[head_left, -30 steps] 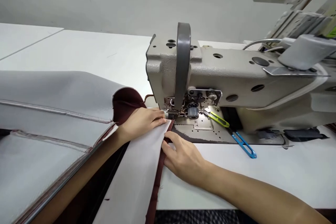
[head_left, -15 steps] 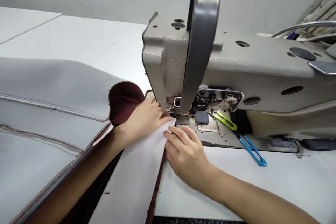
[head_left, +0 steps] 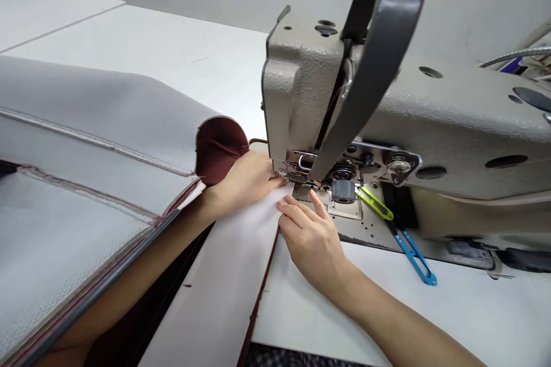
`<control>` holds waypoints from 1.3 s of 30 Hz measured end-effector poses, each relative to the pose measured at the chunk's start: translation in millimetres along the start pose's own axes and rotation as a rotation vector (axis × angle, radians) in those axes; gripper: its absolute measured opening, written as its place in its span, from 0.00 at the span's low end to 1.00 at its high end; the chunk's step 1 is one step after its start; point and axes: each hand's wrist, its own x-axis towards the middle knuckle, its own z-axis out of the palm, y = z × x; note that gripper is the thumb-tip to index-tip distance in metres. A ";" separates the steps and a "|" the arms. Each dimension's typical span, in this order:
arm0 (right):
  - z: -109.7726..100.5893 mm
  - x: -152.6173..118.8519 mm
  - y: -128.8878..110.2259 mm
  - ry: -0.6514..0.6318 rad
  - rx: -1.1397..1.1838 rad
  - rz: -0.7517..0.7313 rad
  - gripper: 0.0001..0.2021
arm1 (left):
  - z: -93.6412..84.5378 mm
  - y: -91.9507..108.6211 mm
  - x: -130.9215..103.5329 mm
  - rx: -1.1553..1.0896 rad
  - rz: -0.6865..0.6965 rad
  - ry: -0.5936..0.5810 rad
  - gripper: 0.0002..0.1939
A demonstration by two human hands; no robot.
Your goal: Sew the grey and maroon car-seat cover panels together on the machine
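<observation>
A long strip of fabric [head_left: 215,287], pale on its upper face with dark red along its right edge, runs up beneath the head of a grey sewing machine [head_left: 297,74]. My left hand [head_left: 241,186] holds its far end close to the needle area; the thumb lies on top, and the other fingertips are partly hidden behind the machine head. With closed fingers, my right hand [head_left: 314,243] grips the strip's right edge just in front of the machine bed [head_left: 365,229]. Its index finger is lifted, and its thumb is hidden.
A large grey stitched piece [head_left: 107,109] with dark red lining [head_left: 221,149] lies bunched over my left forearm. Yellow-green and blue thread snips [head_left: 415,255] rest right of the needle area. A dark curved bar [head_left: 387,69] rises in front of the machine head.
The strip has slid forward a little toward the needle, both hands moving with it. My right index finger has lifted. My view has tilted slightly, shifting the machine head to the right.
</observation>
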 end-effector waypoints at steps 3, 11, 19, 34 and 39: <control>-1.2 1.1 1.1 0.009 0.001 0.000 0.16 | 1.5 1.1 2.3 0.032 0.000 -0.006 0.13; 0.1 0.6 1.9 0.002 -0.050 -0.019 0.16 | 5.5 6.4 4.2 0.083 -0.052 0.044 0.14; -2.7 -3.6 -4.2 -0.027 -0.102 -0.005 0.12 | 11.5 14.8 -8.4 0.171 -0.014 0.147 0.11; -25.5 -46.3 -73.5 -0.204 0.173 -0.395 0.16 | -16.4 70.1 -68.4 0.168 -0.164 -0.402 0.17; -28.5 -45.0 -74.4 -0.264 0.197 -0.398 0.14 | -13.5 73.8 -62.1 0.171 -0.121 -0.427 0.09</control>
